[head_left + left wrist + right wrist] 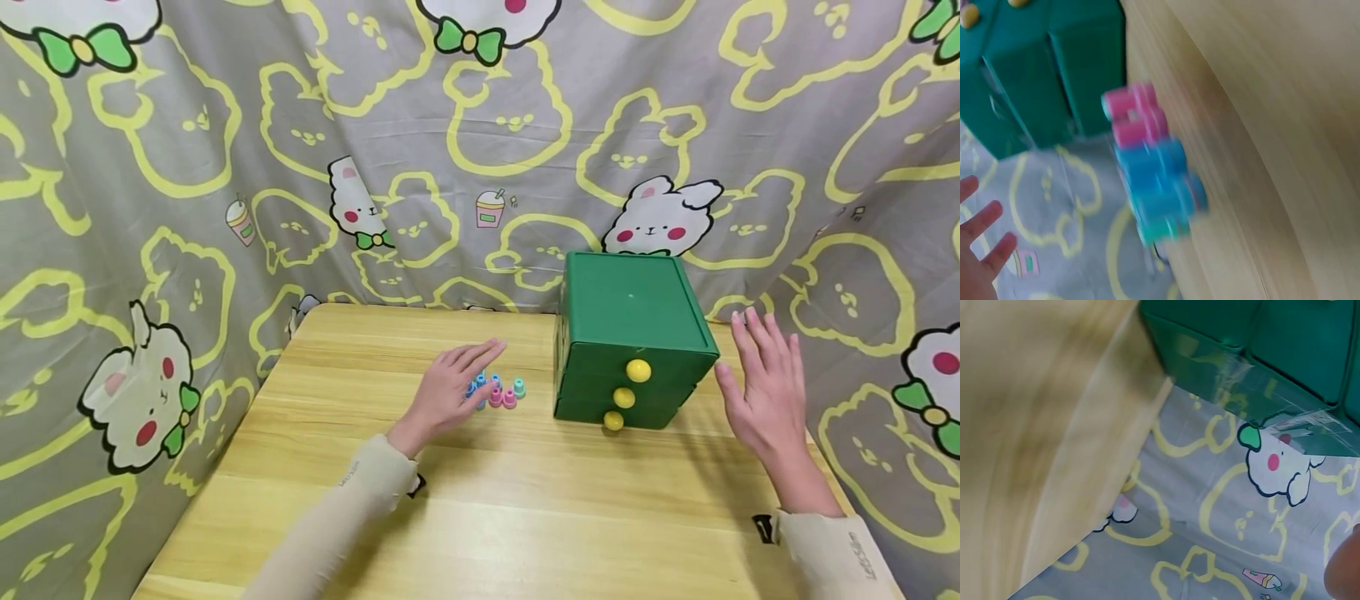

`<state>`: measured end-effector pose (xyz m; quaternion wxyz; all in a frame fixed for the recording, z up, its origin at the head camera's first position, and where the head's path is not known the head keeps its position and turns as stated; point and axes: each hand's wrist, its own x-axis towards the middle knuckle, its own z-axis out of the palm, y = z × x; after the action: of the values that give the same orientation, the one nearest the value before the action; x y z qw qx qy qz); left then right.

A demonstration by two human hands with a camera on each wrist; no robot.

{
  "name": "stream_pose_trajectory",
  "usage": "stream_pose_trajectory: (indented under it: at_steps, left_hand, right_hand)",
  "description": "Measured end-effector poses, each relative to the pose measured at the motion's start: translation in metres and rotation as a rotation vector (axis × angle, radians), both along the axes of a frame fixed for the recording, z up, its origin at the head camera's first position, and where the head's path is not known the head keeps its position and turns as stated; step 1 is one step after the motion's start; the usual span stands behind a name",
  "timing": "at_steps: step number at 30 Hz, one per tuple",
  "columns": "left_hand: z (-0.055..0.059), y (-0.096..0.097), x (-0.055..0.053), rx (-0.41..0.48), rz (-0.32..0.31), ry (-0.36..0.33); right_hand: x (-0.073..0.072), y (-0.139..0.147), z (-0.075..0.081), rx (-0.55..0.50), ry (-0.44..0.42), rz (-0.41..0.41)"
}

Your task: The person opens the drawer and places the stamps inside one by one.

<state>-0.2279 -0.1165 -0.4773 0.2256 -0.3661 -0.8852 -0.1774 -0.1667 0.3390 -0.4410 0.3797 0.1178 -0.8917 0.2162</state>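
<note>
My left hand [448, 390], fingers straight, hovers beside and partly over a cluster of small plastic cone-like pieces and holds nothing. Pink pieces [510, 399], blue pieces [482, 380] and a teal piece [520, 387] stand close together; the hand hides part of the group. The left wrist view shows blue pieces [1160, 172] and spread fingers [984, 219] apart from them. A green chest [637, 304] has three drawers with yellow ball knobs [623, 397]; all look closed. Right of it, my right hand [768, 400] is raised with fingers extended, nothing in its grasp.
The wooden table [480, 517] carries the chest near its back right. A patterned curtain [420, 208] hangs behind and on both sides. Clear tape [1232, 378] runs along the chest's side. A dark strap end [762, 528] shows near the right wrist.
</note>
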Motion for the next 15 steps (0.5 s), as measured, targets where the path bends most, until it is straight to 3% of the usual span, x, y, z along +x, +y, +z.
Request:
stream_pose_trajectory:
  at_steps: [10,15]
  left_hand:
    - [0.01,0.053,0.028,0.245,-0.196,-0.3]
    - [0.015,0.078,0.036,0.347,-0.331,-0.514]
  right_hand:
    - [-0.013,-0.006,0.02,-0.262,-0.138,0.184]
    - [-0.021,-0.006,0.029,-0.375,-0.247,0.249]
